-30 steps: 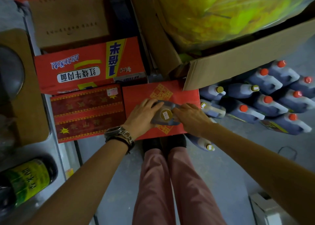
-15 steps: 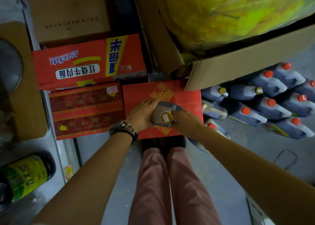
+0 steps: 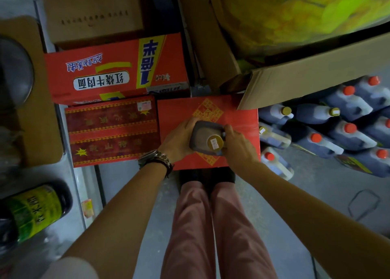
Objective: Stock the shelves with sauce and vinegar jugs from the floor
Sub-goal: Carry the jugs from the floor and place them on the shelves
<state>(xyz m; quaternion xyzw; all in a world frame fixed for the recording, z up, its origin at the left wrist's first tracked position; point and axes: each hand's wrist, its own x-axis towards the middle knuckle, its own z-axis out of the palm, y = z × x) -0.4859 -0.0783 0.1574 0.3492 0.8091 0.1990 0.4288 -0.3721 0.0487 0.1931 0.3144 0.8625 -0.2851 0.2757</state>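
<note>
The jug (image 3: 202, 136) stands upright in the middle, over a red box (image 3: 240, 114). The left hand (image 3: 179, 140) clasps its side and the right hand (image 3: 238, 149) grips the handle. This looks like the pick-up step. The next move calls for lifting it to a shelf.

Both forearms are extended forward and down, bare, converging on the jug (image 3: 202, 138). Left hand (image 3: 178, 140) is laid against the jug's left side, fingers wrapped over its far edge. Right hand (image 3: 239, 149) is set on the jug's right side, fingers (image 3: 226, 129) curled round its edge beside the cap.
</note>
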